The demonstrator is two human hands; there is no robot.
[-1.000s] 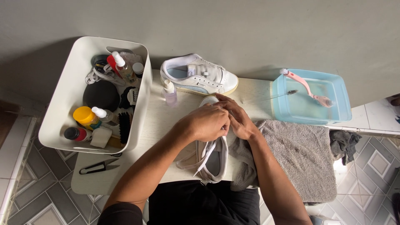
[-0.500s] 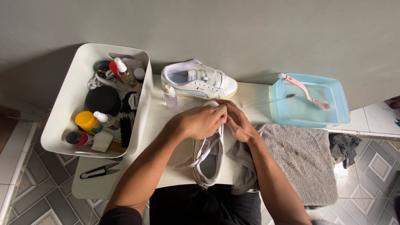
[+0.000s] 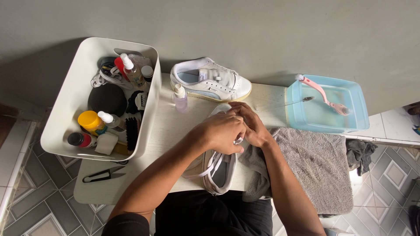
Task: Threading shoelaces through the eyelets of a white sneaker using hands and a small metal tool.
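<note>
Both hands on white sneaker [image 3: 217, 168] at worktop [image 3: 170, 131] front edge: left hand [image 3: 222, 132] fingers curled gripping its laces, right hand [image 3: 250, 124] fingers closed on toe end. Second sneaker [image 3: 210, 80] at back edge.

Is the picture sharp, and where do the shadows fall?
Head view: sharp and evenly lit, no glare; the white bin casts a soft shadow on the wall to its left; the hands shade the shoe they work on; straight edges bow slightly near the frame's borders.
</note>
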